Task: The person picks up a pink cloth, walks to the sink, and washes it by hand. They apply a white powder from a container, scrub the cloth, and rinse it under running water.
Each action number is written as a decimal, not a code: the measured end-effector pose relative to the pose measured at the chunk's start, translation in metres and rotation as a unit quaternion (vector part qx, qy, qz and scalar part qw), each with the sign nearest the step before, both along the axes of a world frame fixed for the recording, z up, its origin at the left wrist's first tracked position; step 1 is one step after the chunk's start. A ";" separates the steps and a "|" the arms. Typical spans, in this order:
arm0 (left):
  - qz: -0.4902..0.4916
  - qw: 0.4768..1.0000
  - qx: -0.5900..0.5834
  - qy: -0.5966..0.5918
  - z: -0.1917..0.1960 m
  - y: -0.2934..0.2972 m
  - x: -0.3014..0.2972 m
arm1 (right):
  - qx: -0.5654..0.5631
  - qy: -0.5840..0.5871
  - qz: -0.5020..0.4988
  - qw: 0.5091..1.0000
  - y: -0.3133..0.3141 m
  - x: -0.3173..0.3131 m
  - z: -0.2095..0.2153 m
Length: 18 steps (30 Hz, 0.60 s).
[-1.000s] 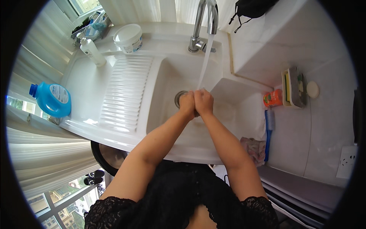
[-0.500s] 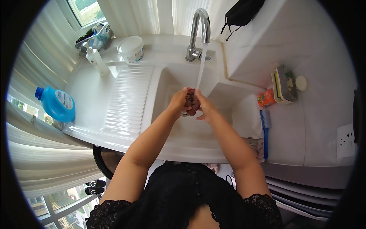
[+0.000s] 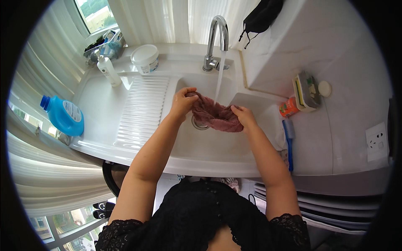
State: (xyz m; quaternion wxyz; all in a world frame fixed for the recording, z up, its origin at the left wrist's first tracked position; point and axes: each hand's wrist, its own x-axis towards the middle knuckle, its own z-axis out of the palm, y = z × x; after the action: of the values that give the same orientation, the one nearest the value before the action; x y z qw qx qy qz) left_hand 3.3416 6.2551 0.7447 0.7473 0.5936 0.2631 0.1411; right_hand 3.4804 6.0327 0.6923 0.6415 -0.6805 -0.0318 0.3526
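Over the sink [image 3: 138, 138] | left hand [image 3: 183, 101]: fingers closed on cloth [image 3: 215, 113] edge, wrist raised | right hand [image 3: 244, 117]: fingers closed on opposite edge, forearm angled inward | cloth: stretched between hands, under water stream [image 3: 219, 79] from tap [image 3: 217, 37], above drain

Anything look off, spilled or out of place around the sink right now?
Nothing stands out. Both hands, left and right, hold the reddish cloth under the running tap, over the sink. Bottles and brush sit undisturbed.
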 end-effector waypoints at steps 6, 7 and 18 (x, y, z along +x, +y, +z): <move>-0.113 0.974 -0.154 -0.119 0.023 -0.032 0.026 | -0.163 -0.343 0.028 0.925 0.010 -0.008 -0.046; -0.135 0.965 -0.189 -0.120 0.027 -0.035 0.026 | -0.112 -0.335 0.036 0.935 0.024 -0.018 -0.035; 0.001 0.997 0.071 0.018 -0.038 0.017 0.031 | 0.210 0.068 0.117 0.968 0.054 -0.018 0.057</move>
State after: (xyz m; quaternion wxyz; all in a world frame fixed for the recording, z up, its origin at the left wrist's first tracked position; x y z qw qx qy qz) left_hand 3.3722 6.2721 0.7064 0.6984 0.6473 0.2664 0.1492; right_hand 3.4626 6.0863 0.7497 0.7249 -0.4963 -0.1408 0.4565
